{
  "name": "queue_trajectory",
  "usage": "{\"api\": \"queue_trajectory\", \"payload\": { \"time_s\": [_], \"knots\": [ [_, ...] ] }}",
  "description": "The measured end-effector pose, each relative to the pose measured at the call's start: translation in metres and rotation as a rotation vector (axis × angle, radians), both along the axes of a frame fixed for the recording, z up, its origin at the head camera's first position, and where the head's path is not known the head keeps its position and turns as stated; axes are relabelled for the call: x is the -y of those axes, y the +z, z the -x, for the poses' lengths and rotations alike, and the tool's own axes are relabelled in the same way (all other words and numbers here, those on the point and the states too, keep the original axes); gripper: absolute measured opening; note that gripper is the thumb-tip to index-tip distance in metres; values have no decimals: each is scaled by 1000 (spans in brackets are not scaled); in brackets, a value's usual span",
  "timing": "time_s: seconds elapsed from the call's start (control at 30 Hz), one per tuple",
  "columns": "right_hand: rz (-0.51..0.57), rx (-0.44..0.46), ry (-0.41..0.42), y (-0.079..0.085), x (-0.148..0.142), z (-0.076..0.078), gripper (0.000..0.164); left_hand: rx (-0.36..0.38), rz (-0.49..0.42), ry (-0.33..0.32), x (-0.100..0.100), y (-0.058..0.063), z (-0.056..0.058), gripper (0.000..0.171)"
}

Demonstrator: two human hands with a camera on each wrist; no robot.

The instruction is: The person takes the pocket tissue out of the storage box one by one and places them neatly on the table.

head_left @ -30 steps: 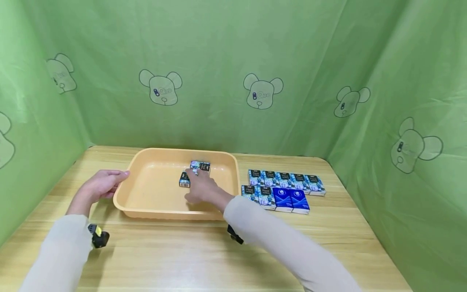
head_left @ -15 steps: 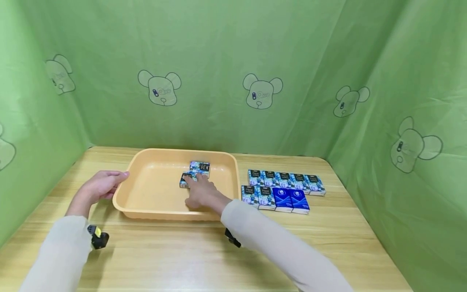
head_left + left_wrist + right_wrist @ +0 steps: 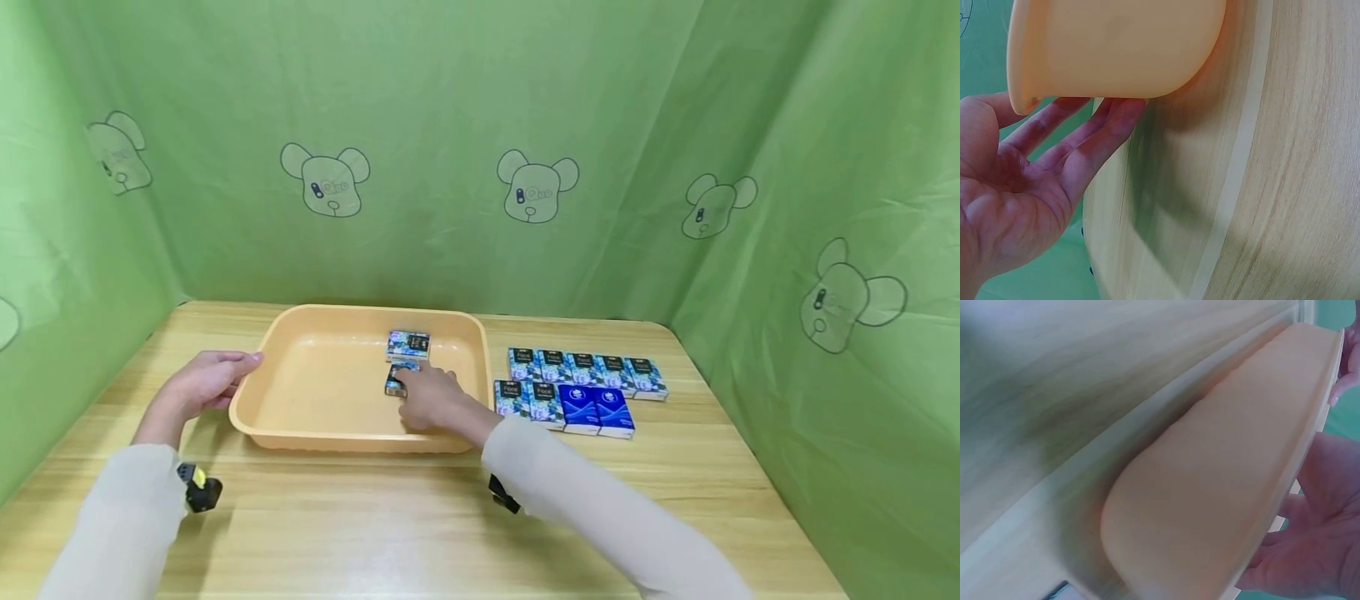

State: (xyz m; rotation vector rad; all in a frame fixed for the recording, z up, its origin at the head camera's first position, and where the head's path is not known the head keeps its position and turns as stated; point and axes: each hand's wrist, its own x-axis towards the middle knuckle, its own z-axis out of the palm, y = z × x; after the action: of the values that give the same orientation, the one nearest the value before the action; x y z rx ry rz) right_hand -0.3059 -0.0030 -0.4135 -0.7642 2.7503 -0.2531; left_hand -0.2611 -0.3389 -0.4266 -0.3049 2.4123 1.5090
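Note:
In the head view my left hand (image 3: 210, 379) holds the left rim of a peach-coloured plastic tray (image 3: 315, 433). The left wrist view shows its thumb over the rim and its fingers (image 3: 1107, 134) against the outer wall (image 3: 1122, 50). My right hand (image 3: 435, 396) reaches inside the tray and grips a blue floral tissue pack (image 3: 393, 384), covering its right part. Just behind lies another floral tissue pack (image 3: 408, 343), turned sideways. In the right wrist view the tray's front wall (image 3: 1210, 475) hides the held pack and some fingertips of the right hand (image 3: 1316, 531).
Right of the tray, a back row of several floral tissue packs (image 3: 583, 369) lies on the wooden table (image 3: 360, 533). In front of it are two more floral packs (image 3: 545, 404) and two plain blue packs (image 3: 596, 408). Green curtains (image 3: 435, 250) enclose the table's back and sides.
My right hand has moved right, and the nearer tissue pack in the tray has shifted right with it, below the other pack. The left hand stays on the rim.

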Motion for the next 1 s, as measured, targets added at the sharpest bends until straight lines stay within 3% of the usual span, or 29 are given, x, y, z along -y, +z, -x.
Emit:
{"api": "queue_trajectory", "payload": {
  "time_s": [0.33,0.57,0.7,0.9,1.0],
  "knots": [
    [-18,-63,19,1,-16,-5,46,-2,10,4,-1,1,-1,74],
    [4,-48,-21,4,-22,-6,49,-4,10,5,-1,0,-1,74],
    [14,-108,8,0,-23,-5,50,0,13,8,-1,1,-1,74],
    [108,-117,17,-10,-23,0,43,1,10,6,-2,1,-1,76],
    [106,-152,27,-15,-23,2,40,1,7,7,-1,1,-1,76]
  ]
}}
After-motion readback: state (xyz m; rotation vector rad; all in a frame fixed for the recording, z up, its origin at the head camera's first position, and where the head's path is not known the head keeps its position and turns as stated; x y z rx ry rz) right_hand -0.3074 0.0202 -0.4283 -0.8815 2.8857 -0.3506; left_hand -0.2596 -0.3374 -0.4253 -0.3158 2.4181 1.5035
